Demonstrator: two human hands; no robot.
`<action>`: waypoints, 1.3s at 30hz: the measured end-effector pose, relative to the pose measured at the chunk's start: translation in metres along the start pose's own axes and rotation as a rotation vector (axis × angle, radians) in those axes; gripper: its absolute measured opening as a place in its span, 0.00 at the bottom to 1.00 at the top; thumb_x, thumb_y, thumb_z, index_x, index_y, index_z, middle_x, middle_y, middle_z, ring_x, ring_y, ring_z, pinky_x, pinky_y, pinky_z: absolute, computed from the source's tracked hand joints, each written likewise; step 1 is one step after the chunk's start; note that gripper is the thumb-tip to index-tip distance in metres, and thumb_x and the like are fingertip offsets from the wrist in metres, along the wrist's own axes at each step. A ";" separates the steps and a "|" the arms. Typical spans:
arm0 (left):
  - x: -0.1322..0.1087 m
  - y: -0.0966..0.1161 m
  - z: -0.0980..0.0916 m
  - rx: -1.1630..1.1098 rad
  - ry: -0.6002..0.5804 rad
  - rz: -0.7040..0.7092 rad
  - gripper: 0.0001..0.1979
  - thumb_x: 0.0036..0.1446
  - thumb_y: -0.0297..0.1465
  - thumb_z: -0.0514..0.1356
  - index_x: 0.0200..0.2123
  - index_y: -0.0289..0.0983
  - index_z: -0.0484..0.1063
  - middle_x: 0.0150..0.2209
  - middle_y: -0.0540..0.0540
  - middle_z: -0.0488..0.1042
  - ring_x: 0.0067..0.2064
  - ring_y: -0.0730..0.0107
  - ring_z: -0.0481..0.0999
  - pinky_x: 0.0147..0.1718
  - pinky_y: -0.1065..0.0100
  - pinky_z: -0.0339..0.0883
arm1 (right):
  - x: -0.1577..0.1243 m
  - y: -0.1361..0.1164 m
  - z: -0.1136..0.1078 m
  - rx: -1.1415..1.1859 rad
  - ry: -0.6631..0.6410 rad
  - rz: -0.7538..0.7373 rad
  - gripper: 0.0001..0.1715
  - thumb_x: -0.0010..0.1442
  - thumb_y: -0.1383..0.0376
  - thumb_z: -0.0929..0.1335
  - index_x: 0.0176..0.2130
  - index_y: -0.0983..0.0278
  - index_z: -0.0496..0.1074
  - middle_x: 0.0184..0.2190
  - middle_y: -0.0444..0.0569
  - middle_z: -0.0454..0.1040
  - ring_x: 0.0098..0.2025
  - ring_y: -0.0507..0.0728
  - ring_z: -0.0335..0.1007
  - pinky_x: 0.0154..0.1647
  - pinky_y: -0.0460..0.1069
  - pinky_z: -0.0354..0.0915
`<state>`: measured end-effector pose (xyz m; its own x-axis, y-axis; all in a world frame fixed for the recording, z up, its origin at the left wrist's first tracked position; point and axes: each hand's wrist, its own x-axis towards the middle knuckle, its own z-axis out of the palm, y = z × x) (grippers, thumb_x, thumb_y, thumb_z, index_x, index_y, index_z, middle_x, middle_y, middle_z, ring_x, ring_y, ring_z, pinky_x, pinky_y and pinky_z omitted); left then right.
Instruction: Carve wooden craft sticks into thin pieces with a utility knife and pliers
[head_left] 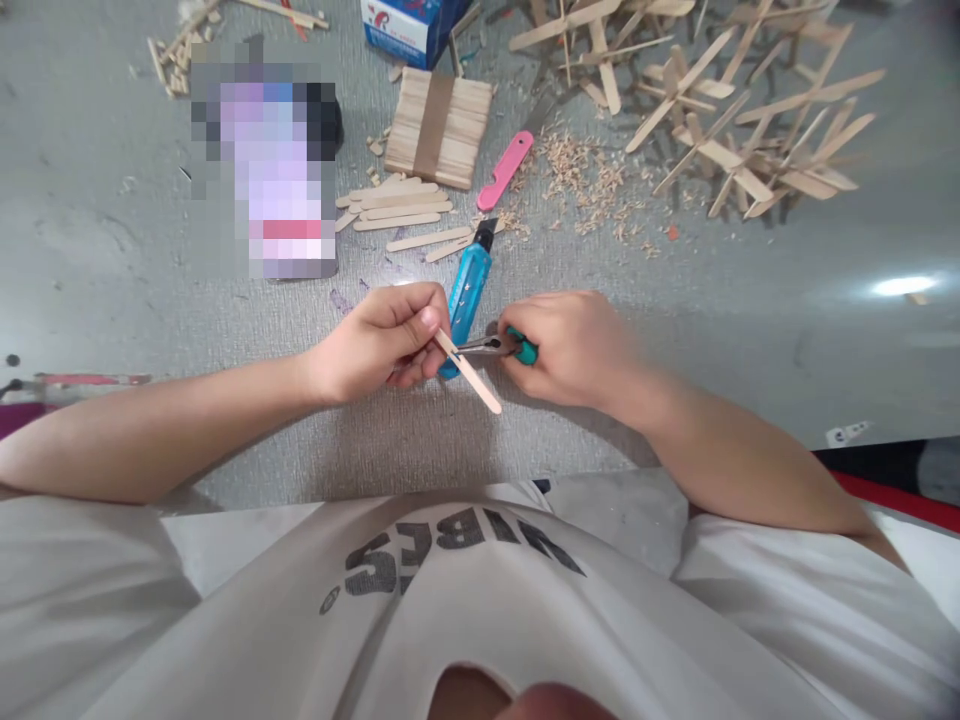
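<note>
**Craft stick pinched in the left hand, pliers meeting it from the right**

The wooden craft stick (480,386) sits between the two hands, above the counter (787,330). Its long axis slants from the left hand (397,335), clamped on the far end, rightward and back toward the body; the rounded near end sticks out free. The right hand (574,345), a little apart, is curled around green-handled pliers (491,343), whose slim metal nose reaches leftward across the stick's axis. Whether the tips bite the wood is too small to tell.

Just beyond, a blue utility knife (470,285) lies partly behind the left hand. Farther out are flat, round-ended loose sticks (401,205), a paper-banded bundle (433,125), a pink-handled knife (506,170), curled wood shavings (581,170) and spiky crossed-stick assemblies (731,162) on the grey, finely ribbed surface.
</note>
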<state>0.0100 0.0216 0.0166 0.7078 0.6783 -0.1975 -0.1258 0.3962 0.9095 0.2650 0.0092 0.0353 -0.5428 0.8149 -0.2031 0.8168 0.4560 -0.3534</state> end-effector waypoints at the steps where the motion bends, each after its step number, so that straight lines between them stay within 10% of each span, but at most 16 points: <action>1: 0.000 0.000 -0.001 0.045 -0.008 0.009 0.29 0.67 0.58 0.68 0.33 0.38 0.68 0.22 0.54 0.71 0.17 0.81 0.62 0.15 0.75 0.56 | 0.000 0.001 -0.001 0.004 -0.006 -0.007 0.07 0.59 0.59 0.67 0.31 0.59 0.73 0.29 0.52 0.80 0.33 0.61 0.73 0.35 0.53 0.55; 11: 0.000 0.002 -0.002 0.265 -0.065 0.030 0.30 0.69 0.59 0.65 0.32 0.37 0.70 0.23 0.51 0.72 0.19 0.81 0.63 0.19 0.75 0.58 | 0.001 0.010 -0.001 0.050 -0.034 -0.076 0.08 0.56 0.60 0.69 0.33 0.60 0.77 0.30 0.49 0.81 0.34 0.59 0.73 0.36 0.53 0.54; 23: -0.011 0.004 0.009 0.587 0.370 0.212 0.11 0.69 0.36 0.66 0.33 0.38 0.77 0.22 0.49 0.77 0.20 0.76 0.68 0.19 0.73 0.59 | 0.001 -0.001 -0.010 -0.043 -0.047 0.181 0.08 0.57 0.58 0.69 0.30 0.60 0.74 0.29 0.50 0.79 0.30 0.59 0.68 0.32 0.53 0.49; 39: -0.007 0.007 0.010 0.116 0.241 0.009 0.27 0.63 0.54 0.74 0.31 0.38 0.70 0.18 0.54 0.70 0.15 0.82 0.60 0.14 0.77 0.52 | 0.000 0.006 -0.002 -0.087 0.095 0.102 0.08 0.58 0.58 0.67 0.31 0.59 0.68 0.30 0.51 0.78 0.34 0.59 0.70 0.34 0.53 0.50</action>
<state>0.0112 0.0137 0.0274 0.5195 0.8147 -0.2577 -0.0416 0.3253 0.9447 0.2702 0.0123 0.0352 -0.4386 0.8868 -0.1453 0.8828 0.3949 -0.2544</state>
